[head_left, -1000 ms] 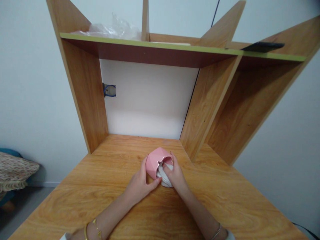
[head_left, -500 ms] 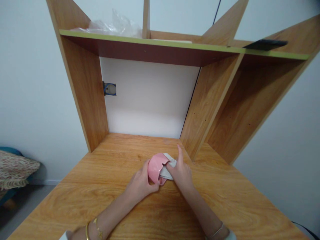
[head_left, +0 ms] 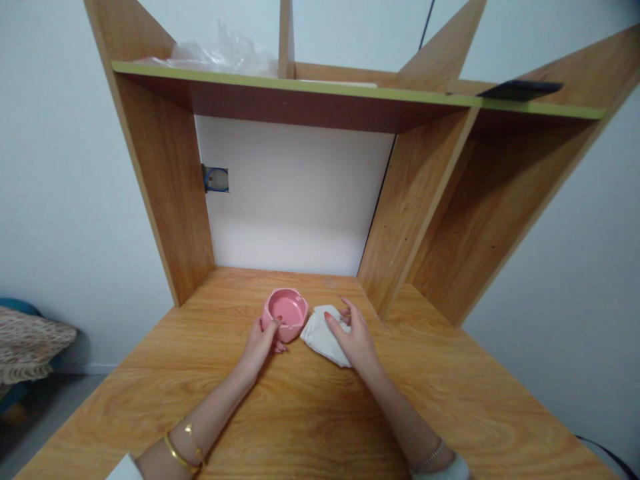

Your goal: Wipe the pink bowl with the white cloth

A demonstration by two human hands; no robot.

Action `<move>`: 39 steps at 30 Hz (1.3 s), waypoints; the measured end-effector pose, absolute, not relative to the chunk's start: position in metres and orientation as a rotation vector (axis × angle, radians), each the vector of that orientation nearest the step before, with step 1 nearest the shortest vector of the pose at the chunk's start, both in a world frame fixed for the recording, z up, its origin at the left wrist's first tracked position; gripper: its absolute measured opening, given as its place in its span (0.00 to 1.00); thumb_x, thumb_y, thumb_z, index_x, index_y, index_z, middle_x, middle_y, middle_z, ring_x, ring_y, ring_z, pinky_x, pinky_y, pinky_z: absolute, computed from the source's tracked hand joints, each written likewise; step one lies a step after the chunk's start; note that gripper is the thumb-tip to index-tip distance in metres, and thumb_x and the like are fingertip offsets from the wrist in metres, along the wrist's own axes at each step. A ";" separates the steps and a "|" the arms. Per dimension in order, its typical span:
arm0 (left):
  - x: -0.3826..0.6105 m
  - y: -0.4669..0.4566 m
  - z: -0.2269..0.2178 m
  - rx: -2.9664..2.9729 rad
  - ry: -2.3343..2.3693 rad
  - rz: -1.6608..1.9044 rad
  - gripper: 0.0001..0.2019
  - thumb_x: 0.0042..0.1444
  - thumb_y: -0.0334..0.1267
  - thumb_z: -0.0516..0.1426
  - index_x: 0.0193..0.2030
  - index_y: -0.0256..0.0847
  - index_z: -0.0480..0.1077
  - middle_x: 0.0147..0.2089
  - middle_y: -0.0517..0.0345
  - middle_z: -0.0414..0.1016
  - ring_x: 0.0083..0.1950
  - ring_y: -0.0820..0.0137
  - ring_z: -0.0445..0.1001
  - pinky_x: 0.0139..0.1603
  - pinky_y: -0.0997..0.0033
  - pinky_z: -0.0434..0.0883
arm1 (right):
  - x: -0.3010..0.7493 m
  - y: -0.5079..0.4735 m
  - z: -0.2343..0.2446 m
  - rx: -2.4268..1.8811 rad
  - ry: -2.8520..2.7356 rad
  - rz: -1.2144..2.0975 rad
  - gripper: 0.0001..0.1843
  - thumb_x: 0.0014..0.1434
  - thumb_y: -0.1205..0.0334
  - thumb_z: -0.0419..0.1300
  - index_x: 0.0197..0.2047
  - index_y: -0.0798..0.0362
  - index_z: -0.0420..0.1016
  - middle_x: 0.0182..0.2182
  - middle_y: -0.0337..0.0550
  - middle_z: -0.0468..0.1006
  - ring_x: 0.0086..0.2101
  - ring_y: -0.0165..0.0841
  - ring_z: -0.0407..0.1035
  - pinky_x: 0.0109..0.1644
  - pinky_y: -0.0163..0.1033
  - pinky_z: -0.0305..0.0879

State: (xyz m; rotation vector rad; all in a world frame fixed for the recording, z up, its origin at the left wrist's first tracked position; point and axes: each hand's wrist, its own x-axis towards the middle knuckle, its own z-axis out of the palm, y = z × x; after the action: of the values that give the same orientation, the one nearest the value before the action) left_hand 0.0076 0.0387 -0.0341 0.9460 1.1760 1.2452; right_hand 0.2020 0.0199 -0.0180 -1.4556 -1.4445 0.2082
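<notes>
A small pink faceted bowl [head_left: 286, 309] stands upright on the wooden desk [head_left: 310, 413], its opening facing up. My left hand [head_left: 260, 343] grips its near rim with thumb and fingers. Just to the right lies a folded white cloth [head_left: 320, 333]. My right hand [head_left: 356, 339] rests on that cloth, fingers curled over its right part and holding it. The cloth and the bowl sit side by side, apart by a narrow gap.
The desk has a wooden hutch: an upright panel [head_left: 165, 167] at left, a slanted divider [head_left: 410, 213] at right, a green-edged shelf [head_left: 300, 83] above. Crumpled clear plastic [head_left: 225, 57] and a dark flat object [head_left: 520, 89] lie on the shelf. A wall socket [head_left: 216, 179] shows at the back.
The bowl was tipped on its side with the cloth pushed inside it. Now the bowl stands upright further left, and my right hand has drawn the cloth out onto the desk.
</notes>
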 end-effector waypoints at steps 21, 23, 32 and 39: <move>0.004 0.031 -0.018 0.912 0.824 1.438 0.18 0.41 0.51 0.58 0.27 0.39 0.60 0.17 0.69 0.62 0.15 0.80 0.59 0.17 0.81 0.55 | 0.181 0.009 -0.012 -1.094 -1.500 0.656 0.21 0.56 0.45 0.48 0.33 0.54 0.69 0.27 0.41 0.71 0.31 0.31 0.66 0.35 0.35 0.63; 0.005 0.027 -0.015 0.999 0.798 1.413 0.19 0.41 0.52 0.59 0.29 0.39 0.61 0.19 0.68 0.64 0.17 0.79 0.61 0.19 0.80 0.58 | 0.181 0.007 -0.007 -1.096 -1.444 0.637 0.20 0.55 0.46 0.49 0.39 0.54 0.68 0.23 0.37 0.69 0.27 0.30 0.64 0.32 0.34 0.62; 0.012 0.008 -0.008 1.297 0.848 1.250 0.31 0.40 0.49 0.63 0.50 0.38 0.61 0.33 0.58 0.71 0.30 0.72 0.71 0.28 0.77 0.67 | 0.178 -0.003 -0.005 -1.142 -1.431 0.750 0.28 0.53 0.57 0.50 0.57 0.57 0.56 0.14 0.27 0.60 0.17 0.27 0.57 0.22 0.31 0.55; 0.009 0.011 -0.012 1.459 0.761 1.249 0.31 0.47 0.47 0.59 0.56 0.40 0.56 0.49 0.52 0.68 0.46 0.67 0.68 0.48 0.70 0.65 | 0.186 0.004 -0.007 -1.285 -1.401 0.598 0.26 0.50 0.61 0.48 0.51 0.59 0.66 0.16 0.31 0.64 0.17 0.27 0.57 0.20 0.31 0.53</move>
State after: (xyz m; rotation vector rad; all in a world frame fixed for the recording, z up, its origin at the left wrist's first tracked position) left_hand 0.0087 0.0110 -0.0115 1.4592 0.7606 1.2494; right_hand 0.1864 0.0037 -0.0066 -1.2846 -1.4015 0.5978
